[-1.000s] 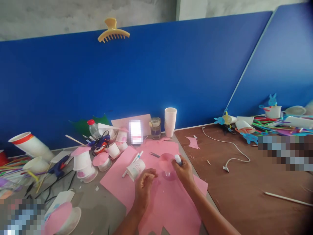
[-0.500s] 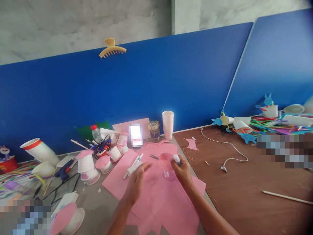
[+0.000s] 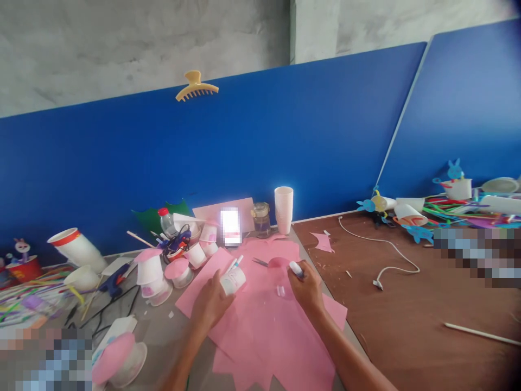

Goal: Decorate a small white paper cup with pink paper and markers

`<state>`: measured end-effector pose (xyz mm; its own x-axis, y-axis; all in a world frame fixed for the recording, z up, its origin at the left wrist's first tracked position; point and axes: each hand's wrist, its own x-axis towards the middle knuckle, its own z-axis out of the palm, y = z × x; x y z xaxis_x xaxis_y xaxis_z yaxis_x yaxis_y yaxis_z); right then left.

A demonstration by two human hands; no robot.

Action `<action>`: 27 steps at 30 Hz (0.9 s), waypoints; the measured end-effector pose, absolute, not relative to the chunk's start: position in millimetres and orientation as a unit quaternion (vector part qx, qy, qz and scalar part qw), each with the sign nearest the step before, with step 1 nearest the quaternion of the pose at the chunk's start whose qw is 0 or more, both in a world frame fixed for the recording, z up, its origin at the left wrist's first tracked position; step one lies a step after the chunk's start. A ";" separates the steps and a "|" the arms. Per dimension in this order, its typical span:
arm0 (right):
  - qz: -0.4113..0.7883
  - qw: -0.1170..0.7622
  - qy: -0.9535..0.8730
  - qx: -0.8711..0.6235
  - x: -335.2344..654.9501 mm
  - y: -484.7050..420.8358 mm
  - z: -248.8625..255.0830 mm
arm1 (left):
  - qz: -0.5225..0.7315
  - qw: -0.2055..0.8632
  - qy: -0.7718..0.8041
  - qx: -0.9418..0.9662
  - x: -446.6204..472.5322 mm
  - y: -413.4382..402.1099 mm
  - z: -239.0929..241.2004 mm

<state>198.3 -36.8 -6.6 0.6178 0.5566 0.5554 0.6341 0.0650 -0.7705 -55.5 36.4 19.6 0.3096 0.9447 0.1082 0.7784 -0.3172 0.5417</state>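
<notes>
My left hand (image 3: 214, 301) is closed around a small white paper cup (image 3: 233, 281) with faint pink marks, tilted over the pink paper. In my right hand (image 3: 306, 285) is a short white and blue stick that looks like a glue stick (image 3: 296, 269); its white end points up and left. Large pink paper sheets (image 3: 272, 331) lie under both hands. A small clear cap (image 3: 280, 291) rests on the paper beside my right hand. Scissors (image 3: 260, 262) show only their blades, next to a round pink paper piece (image 3: 278, 263). White sticks (image 3: 237, 262) lie just behind the cup.
Pink-topped cups (image 3: 148, 271) and a glue gun (image 3: 116, 279) with cables stand left. At the back are a lit phone (image 3: 230, 225), a lidded jar (image 3: 261, 220) and a cup stack (image 3: 284, 210). A white cable (image 3: 396, 250) lies right. A blue partition (image 3: 244, 136) closes the back.
My left hand has moved down and closed on the paper cup, which lay on the paper before and is now turned. My right hand still holds the stick. The view has shifted slightly.
</notes>
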 end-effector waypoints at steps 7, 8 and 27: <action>-0.108 0.569 -0.437 -0.688 201.9 -38.4 -6.2 | 0.385 0.510 0.378 0.670 -26.3 18.4 26.7; -0.117 0.563 -0.440 -0.690 202.3 -38.8 -5.8 | 0.388 0.555 0.362 0.641 -18.5 14.3 25.4; -0.161 0.553 -0.573 -0.584 199.0 -48.1 2.3 | 0.321 0.792 0.241 0.459 21.5 -19.6 0.2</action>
